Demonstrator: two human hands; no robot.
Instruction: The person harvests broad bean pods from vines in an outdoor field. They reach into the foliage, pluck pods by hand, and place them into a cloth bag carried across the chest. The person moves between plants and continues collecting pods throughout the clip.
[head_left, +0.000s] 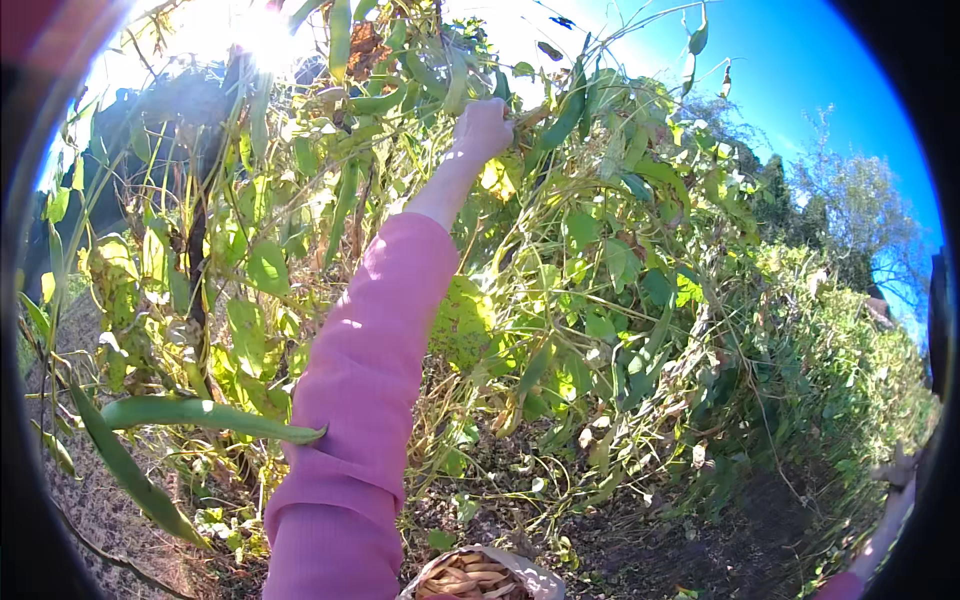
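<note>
My left hand (pixel 484 129) is raised high into the bean vines (pixel 560 240), its fingers closed among stems and pods. What they grip is hidden. A green bean pod (pixel 456 82) hangs just above the knuckles, and a tan, dry-looking piece (pixel 531 117) shows to their right. My right hand (pixel 899 468) is at the far right rim, low and small, with its fingers too unclear to read. Near my left sleeve, a long green bean pod (pixel 205 413) reaches across to the forearm, and another pod (pixel 135 468) slants down beside it.
At the lower edge stands a pale bag (pixel 540 577) with dry tan pods (pixel 470 575) inside. A dark upright pole (pixel 197 250) rises within the vines at left. Leaf litter and soil (pixel 640 540) lie below. Bright sun glares at upper left; trees (pixel 850 210) stand at right.
</note>
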